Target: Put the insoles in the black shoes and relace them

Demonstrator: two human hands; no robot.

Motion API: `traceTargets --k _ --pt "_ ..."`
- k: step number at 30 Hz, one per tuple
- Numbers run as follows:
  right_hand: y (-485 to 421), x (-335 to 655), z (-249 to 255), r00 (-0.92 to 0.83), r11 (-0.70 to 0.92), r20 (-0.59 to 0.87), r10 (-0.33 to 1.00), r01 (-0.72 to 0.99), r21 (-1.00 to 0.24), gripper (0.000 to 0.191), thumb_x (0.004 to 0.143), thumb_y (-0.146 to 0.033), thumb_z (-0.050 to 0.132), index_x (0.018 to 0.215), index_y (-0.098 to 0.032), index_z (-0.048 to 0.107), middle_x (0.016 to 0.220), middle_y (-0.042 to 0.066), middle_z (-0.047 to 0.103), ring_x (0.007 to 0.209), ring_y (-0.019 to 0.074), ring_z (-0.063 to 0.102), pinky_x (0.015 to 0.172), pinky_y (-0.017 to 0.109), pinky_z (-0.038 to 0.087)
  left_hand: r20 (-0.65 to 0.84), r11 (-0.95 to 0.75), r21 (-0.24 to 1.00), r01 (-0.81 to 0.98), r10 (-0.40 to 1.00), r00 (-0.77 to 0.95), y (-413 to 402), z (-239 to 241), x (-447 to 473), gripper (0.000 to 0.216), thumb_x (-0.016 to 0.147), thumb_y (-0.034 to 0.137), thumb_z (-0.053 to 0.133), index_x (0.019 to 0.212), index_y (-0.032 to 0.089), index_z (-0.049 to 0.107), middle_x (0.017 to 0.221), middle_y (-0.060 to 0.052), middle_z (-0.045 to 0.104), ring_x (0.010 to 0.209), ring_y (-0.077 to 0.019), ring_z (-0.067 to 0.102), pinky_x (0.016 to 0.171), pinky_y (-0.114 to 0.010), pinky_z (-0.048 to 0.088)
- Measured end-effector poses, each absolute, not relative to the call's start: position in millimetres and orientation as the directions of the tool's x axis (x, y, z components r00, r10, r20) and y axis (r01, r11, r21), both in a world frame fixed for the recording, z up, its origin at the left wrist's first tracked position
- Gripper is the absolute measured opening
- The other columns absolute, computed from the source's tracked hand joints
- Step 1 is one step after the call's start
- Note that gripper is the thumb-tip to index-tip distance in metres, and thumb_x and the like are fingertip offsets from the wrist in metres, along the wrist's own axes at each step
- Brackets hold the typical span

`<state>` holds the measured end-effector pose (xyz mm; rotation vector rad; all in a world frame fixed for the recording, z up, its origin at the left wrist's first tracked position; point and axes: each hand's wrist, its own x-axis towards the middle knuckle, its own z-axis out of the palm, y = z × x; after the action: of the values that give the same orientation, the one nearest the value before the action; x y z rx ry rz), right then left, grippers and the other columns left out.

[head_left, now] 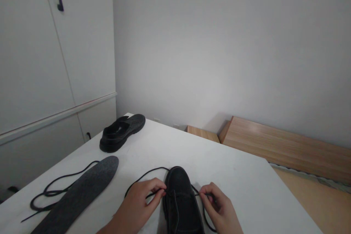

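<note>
Pinching black lace [149, 174] with left hand [142, 199] and right hand [218, 204], fingers closed on it, either side of black shoe [181, 199]; insole [79, 192], second shoe [122, 131] on white table [233, 175].

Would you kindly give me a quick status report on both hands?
Left hand and right hand each pinch the black lace. Black shoe between them. Insole lies clear, left.

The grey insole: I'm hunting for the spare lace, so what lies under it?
A loose black lace loops beside the grey insole and seems to run under its left edge. How far it runs under is hidden.
</note>
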<state>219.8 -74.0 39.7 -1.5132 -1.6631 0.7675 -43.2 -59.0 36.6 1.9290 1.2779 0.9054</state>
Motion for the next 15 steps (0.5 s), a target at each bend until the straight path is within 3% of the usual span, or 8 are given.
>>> traceTargets --k 7,15 --pt "-77 217 39 0.013 0.09 0.113 0.994 0.517 -0.851 0.04 0.087 -0.057 0.055 0.079 -0.018 0.064 0.073 0.003 0.058 0.068 0.0183 0.055 0.062 0.028 0.043 0.195 -0.273 0.855 0.441 0.957 0.215 -60 37 -39 0.02 0.087 0.024 0.05 0.085 0.021 0.07 0.082 0.001 0.075 0.08 -0.017 0.071 0.075 -0.025 0.05" --pt "-77 216 31 -0.032 0.128 0.13 0.991 0.506 -0.853 0.039 0.088 -0.054 0.056 0.081 -0.017 0.067 0.075 0.004 0.061 0.068 0.0175 0.057 0.062 0.027 0.046 0.236 -0.327 0.834 0.445 0.939 0.249 -59 28 -36 0.019 0.087 0.022 0.051 0.087 0.02 0.07 0.083 -0.001 0.075 0.08 -0.0174 0.071 0.075 -0.026 0.051"
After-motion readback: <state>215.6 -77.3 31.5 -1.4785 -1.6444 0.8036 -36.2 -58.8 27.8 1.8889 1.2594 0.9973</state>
